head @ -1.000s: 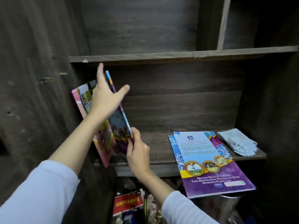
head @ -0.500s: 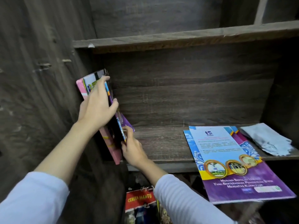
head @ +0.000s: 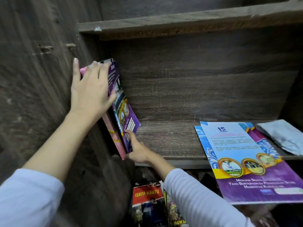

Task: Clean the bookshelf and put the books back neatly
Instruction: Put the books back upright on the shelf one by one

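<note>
At the left of the frame the dark wooden side wall runs up past the shelf. Against it, at the shelf's left end, two books stand leaning: a pink book next to the wall and a purple book just right of it. The left hand clasps their tops, forefinger up along the wall side, thumb pressed on the purple cover, the other fingers blurred over the top edge. Lower down, the right hand holds the purple book's bottom corner, fingers curled round it, one fingertip on the cover. Below the shelf, at bottom centre, a red-topped book reads "CERITA HANTU". Farther right, a flat stack of purple and blue books lies on the shelf, overhanging its front edge. A grey cloth lies crumpled just beside it at the far right.
</note>
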`<act>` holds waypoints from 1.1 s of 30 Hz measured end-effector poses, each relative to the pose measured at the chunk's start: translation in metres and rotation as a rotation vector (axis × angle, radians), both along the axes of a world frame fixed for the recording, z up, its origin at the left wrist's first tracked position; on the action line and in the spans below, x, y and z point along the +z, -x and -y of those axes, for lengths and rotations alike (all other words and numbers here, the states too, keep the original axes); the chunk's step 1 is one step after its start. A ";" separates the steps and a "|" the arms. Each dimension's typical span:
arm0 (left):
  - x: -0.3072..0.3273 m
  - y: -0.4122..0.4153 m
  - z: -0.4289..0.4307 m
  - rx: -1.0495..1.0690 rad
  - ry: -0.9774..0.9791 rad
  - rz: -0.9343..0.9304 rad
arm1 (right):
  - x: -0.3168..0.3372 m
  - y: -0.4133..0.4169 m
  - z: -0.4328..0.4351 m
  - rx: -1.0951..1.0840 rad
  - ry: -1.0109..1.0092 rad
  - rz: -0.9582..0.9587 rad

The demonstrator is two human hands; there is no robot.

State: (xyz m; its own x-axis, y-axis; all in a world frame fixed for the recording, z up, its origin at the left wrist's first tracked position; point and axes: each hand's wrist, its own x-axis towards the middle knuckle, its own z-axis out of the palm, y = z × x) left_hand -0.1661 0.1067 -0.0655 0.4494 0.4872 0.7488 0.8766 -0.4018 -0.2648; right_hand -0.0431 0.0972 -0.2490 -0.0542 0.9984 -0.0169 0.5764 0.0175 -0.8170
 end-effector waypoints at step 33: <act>-0.108 -0.173 0.097 -0.250 0.668 0.341 | 0.030 -0.211 0.156 -0.921 -0.401 0.406</act>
State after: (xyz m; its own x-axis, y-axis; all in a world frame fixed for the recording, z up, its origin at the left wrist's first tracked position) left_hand 0.0064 0.0093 -0.1738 0.4033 0.7970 0.4497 0.7288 -0.5769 0.3688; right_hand 0.1675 -0.0588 -0.2186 0.6556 0.5889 0.4726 0.7308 -0.3372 -0.5935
